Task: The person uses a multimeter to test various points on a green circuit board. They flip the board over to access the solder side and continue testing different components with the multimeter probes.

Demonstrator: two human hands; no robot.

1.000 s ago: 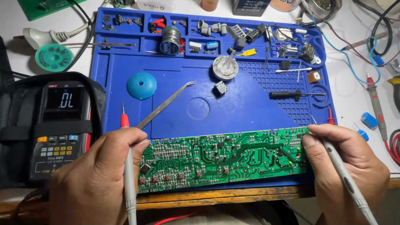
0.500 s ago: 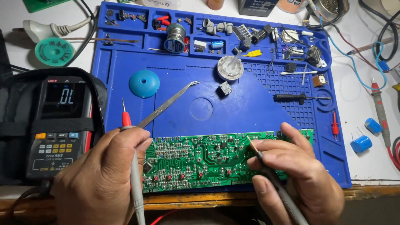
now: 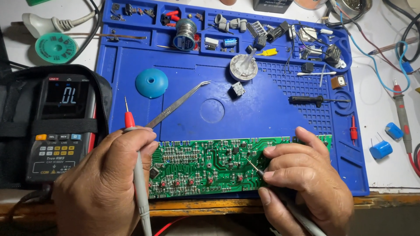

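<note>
Green and crowded with small soldered parts, the circuit board (image 3: pixel 210 168) lies flat between the two hands, on the near edge of a blue work mat (image 3: pixel 271 118) that covers the desk (image 3: pixel 385 175). The left hand (image 3: pixel 103 183) rests against the board's left end with its fingers curled shut around a red-tipped probe (image 3: pixel 131 131), whose grey shaft runs down through the fist and whose needle points up and away from the board, touching nothing. The right hand (image 3: pixel 306 179) lies over the board's right end, its fingers closed in a pen grip on a dark probe (image 3: pixel 258 168); that probe's fine tip comes down on the board just left of the fingertips, near the board's middle. Just beyond the left hand, a pair of steel tweezers (image 3: pixel 179 105) lies slanted on the mat, one end almost at the knuckles, and further off sits a blue dome-shaped cap (image 3: pixel 151 82). To the left of the left hand, a multimeter (image 3: pixel 61 126) in a black pouch lies face up with its screen lit. Beyond the right hand lie a small black screwdriver (image 3: pixel 317 100) and, further out, a round white part (image 3: pixel 243 69); at the mat's far edge the compartments hold a solder spool (image 3: pixel 184 36) and loose components. To the right of the right hand, off the mat, two blue capacitors (image 3: pixel 385 142) and another red-tipped lead (image 3: pixel 401 116) lie on the desk.
</note>
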